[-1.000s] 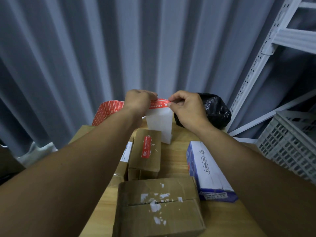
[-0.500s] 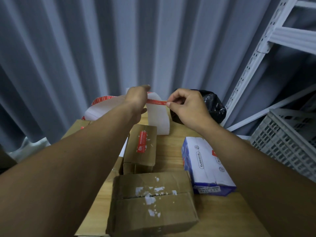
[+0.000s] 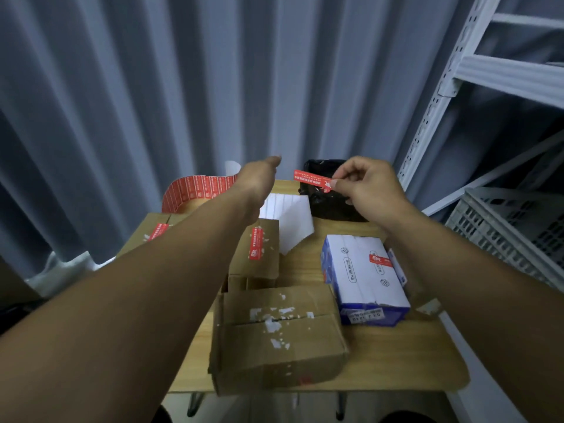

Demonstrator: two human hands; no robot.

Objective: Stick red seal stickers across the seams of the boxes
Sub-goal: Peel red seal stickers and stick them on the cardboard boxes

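Right hand (image 3: 366, 190) grip: thumb and finger pinching one red seal sticker (image 3: 311, 178), held in the air over the far side of the surface (image 3: 396, 361). Left hand (image 3: 258, 183) at the sticker sheet (image 3: 198, 187); fingers hidden, can't tell its grip. Nearest cardboard box (image 3: 274, 337) lies well apart from the sticker.

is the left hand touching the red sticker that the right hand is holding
Apart. The head view shows a strip of curtain between the left hand and the near end of the red sticker. Only the right hand pinches it.
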